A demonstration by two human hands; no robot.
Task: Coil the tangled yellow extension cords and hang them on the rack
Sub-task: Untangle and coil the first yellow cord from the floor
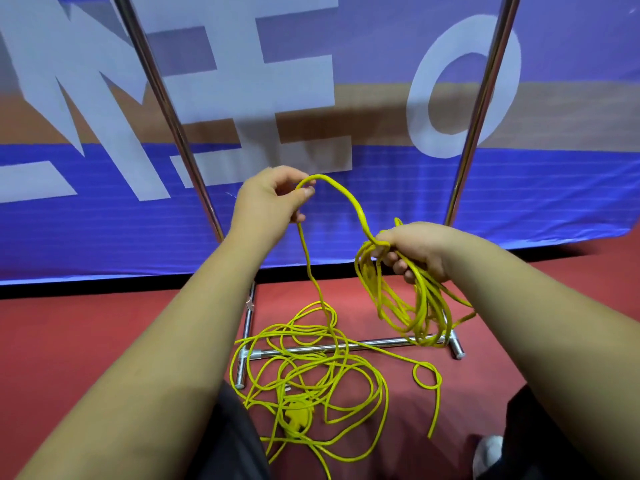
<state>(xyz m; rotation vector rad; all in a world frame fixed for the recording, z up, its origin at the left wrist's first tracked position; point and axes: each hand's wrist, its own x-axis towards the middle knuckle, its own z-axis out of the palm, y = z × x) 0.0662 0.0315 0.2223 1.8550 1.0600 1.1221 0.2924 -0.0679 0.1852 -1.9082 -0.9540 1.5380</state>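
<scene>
Yellow extension cords [311, 379]: tangled heap on floor [104, 341] by rack [346, 347] base. Right hand [415, 249] grips gathered loops, left hand [268, 199] pinches feeding strand. Risk: knot tightens if pulled hard.

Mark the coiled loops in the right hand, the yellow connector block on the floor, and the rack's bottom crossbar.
coiled loops [422, 306]: head view, on the hanging bundle's thick strands.
yellow connector block [296, 415]: head view, centre of its body.
rack's bottom crossbar [388, 342]: head view, bare metal mid-span.
</scene>
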